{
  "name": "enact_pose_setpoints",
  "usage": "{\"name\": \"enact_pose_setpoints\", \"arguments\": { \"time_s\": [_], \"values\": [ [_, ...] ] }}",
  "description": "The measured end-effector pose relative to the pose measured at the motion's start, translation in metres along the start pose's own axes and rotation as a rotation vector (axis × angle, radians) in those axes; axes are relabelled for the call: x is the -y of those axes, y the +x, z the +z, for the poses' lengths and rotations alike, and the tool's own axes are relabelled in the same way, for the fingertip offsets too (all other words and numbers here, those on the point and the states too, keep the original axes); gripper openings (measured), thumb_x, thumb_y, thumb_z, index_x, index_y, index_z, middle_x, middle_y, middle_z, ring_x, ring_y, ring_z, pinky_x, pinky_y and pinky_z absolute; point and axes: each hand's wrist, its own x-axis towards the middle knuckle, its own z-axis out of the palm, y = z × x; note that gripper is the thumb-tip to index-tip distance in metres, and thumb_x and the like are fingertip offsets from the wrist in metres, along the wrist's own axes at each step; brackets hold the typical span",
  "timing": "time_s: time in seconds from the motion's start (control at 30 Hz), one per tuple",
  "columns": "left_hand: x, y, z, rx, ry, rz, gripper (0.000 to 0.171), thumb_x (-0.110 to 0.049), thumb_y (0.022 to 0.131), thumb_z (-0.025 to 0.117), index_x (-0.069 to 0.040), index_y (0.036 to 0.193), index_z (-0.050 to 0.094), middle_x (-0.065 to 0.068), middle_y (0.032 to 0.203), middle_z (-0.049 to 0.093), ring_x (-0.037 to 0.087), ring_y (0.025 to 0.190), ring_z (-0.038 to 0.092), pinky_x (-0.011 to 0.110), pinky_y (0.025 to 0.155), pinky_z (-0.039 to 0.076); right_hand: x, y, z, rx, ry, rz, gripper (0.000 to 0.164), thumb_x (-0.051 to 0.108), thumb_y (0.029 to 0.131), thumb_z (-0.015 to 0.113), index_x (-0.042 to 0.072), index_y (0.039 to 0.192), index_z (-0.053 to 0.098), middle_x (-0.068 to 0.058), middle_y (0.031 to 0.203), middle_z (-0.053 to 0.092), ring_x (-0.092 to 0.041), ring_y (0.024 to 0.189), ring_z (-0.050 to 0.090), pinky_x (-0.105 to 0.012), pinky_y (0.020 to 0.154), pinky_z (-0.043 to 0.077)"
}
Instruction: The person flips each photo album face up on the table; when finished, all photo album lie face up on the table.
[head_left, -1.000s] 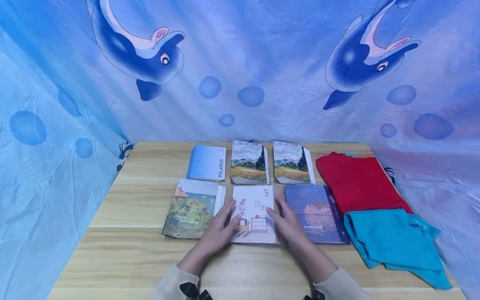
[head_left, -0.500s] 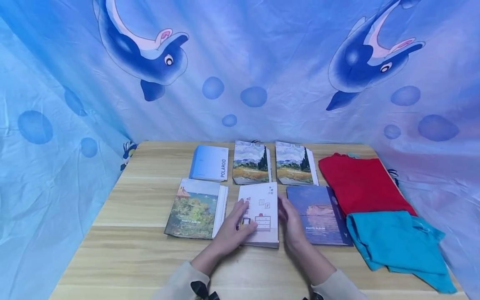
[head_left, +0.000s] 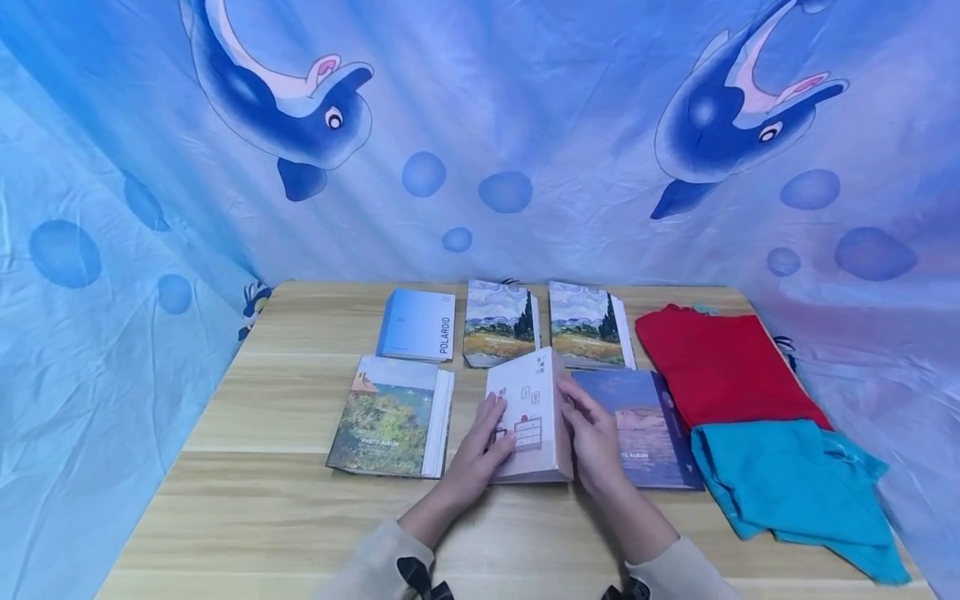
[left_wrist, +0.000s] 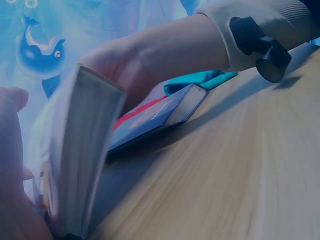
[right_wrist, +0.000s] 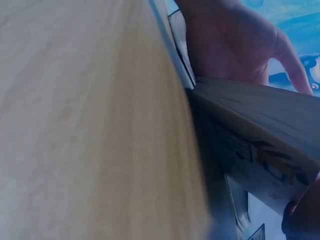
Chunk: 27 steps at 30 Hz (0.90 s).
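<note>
Across the wooden table (head_left: 247,517), the red cloth (head_left: 735,367) and teal cloth (head_left: 780,475) lie at right as they did half a second ago. Green album (head_left: 382,425) and purple album (head_left: 652,425) likewise; the latter's lettering is now partly covered.

The change is in the white book (head_left: 521,400), between those two albums: right side tipped up, cover turned leftward, thick right side showing. Half a second back it sat near level. My judgement: the hands now carry more of its weight, the tabletop less. Whether its low edge touches wood, I cannot tell.

Right hand (head_left: 597,437): gripping the book's raised side, some fingers out of sight behind. Left hand (head_left: 472,450): against the cover; cannot tell if its hidden fingers close round the edge. Left thumb (head_left: 504,448): lying on the cover.
</note>
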Motion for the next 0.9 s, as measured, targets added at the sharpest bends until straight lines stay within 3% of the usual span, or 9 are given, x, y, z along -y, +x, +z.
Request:
{"name": "enact_pose_setpoints", "arguments": {
  "time_s": [0.1, 0.2, 0.37, 0.5, 0.63, 0.9],
  "values": [
    [0.000, 0.001, 0.004, 0.003, -0.008, -0.020, 0.066, -0.036, 0.105, 0.049, -0.011, 0.161, 0.026, 0.014, 0.169, 0.006, 0.034, 0.155, -0.001, 0.058, 0.122, 0.002, 0.003, 0.001, 0.002, -0.011, 0.012, -0.009, 0.044, -0.007, 0.100, 0.051, -0.004, 0.145, 0.051, -0.016, 0.154, 0.045, -0.026, 0.140, 0.042, -0.020, 0.103, 0.046],
    [-0.002, 0.001, 0.006, 0.000, -0.036, -0.049, 0.067, -0.038, 0.106, 0.047, -0.013, 0.162, 0.022, 0.014, 0.169, 0.004, 0.035, 0.155, 0.001, 0.060, 0.122, 0.003, 0.007, 0.001, 0.005, -0.009, 0.029, 0.008, 0.047, -0.004, 0.101, 0.053, -0.003, 0.147, 0.048, -0.021, 0.148, 0.049, -0.028, 0.134, 0.048, -0.016, 0.094, 0.050],
    [-0.005, 0.002, 0.005, -0.002, -0.096, -0.084, 0.067, -0.041, 0.106, 0.044, -0.016, 0.163, 0.020, 0.014, 0.169, 0.006, 0.036, 0.154, 0.005, 0.061, 0.121, 0.005, 0.012, 0.002, 0.007, 0.026, 0.050, 0.019, 0.047, -0.005, 0.099, 0.054, -0.002, 0.146, 0.050, -0.022, 0.145, 0.051, -0.029, 0.131, 0.051, -0.022, 0.094, 0.054],
    [-0.016, 0.005, 0.001, 0.008, -0.156, -0.053, 0.070, -0.036, 0.105, 0.049, -0.015, 0.163, 0.018, 0.012, 0.169, 0.009, 0.033, 0.154, 0.009, 0.054, 0.123, 0.009, 0.018, 0.000, 0.011, 0.066, 0.055, -0.009, 0.049, -0.008, 0.096, 0.056, -0.002, 0.144, 0.052, -0.021, 0.146, 0.052, -0.031, 0.133, 0.051, -0.026, 0.097, 0.053],
    [-0.028, 0.007, -0.005, 0.002, -0.195, -0.025, 0.077, -0.034, 0.101, 0.060, -0.014, 0.163, 0.019, 0.008, 0.169, 0.014, 0.028, 0.154, 0.013, 0.047, 0.123, 0.014, 0.021, -0.001, 0.016, 0.090, 0.043, -0.047, 0.051, -0.009, 0.095, 0.059, -0.003, 0.144, 0.051, -0.022, 0.147, 0.051, -0.033, 0.136, 0.049, -0.022, 0.100, 0.049],
    [-0.029, 0.006, -0.016, -0.003, -0.237, -0.003, 0.075, -0.026, 0.102, 0.061, -0.009, 0.162, 0.020, 0.012, 0.167, 0.020, 0.027, 0.152, 0.021, 0.039, 0.122, 0.021, 0.018, -0.001, 0.026, 0.141, 0.034, -0.075, 0.051, -0.004, 0.097, 0.061, -0.004, 0.146, 0.048, -0.023, 0.146, 0.052, -0.033, 0.134, 0.050, -0.020, 0.101, 0.048]
  ]
}}
